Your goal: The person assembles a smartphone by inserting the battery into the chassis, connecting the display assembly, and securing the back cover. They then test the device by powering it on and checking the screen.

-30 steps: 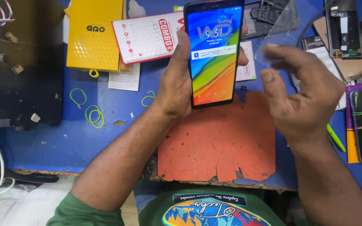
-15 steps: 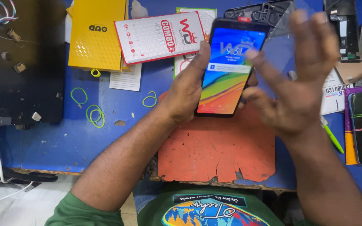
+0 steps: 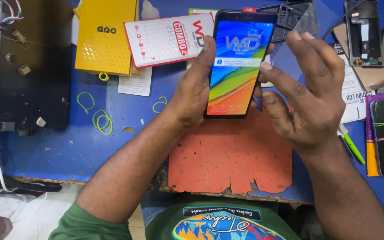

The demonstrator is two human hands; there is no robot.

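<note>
Our left hand [image 3: 194, 95] grips a black smartphone [image 3: 238, 64] with a lit, colourful screen, held above the worn orange mat [image 3: 230, 155] at the near edge of the blue worktop [image 3: 67, 146]; our right hand [image 3: 307, 100] hovers just beside it, fingers spread, holding nothing; a yellow box [image 3: 105, 38] lies towards the far left corner.

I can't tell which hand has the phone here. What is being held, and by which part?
The left hand grips the smartphone by its long side edges, thumb on the left edge. The right hand holds nothing.
</note>
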